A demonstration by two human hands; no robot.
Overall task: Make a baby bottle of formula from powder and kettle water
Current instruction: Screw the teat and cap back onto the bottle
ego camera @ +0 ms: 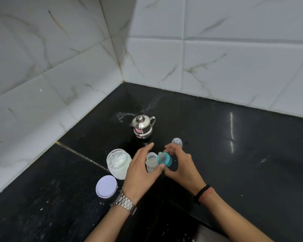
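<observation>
A small clear baby bottle point(151, 162) stands on the black counter point(234, 154), its mouth open. My left hand point(143, 170) curls round the bottle, thumb on its front and fingers behind. My right hand point(180, 165) grips the teal collar with its clear teat point(164, 158), held tilted just right of the bottle's mouth. An open glass jar of white powder point(119, 163) stands to the left of the bottle. A small steel kettle point(143, 126) with its lid on stands behind them.
The jar's white lid point(106, 186) lies upside down at the front left. A clear dome cap point(176, 142) sits behind my right hand. Tiled walls meet in a corner at the back. White specks and a wet smear mark the counter.
</observation>
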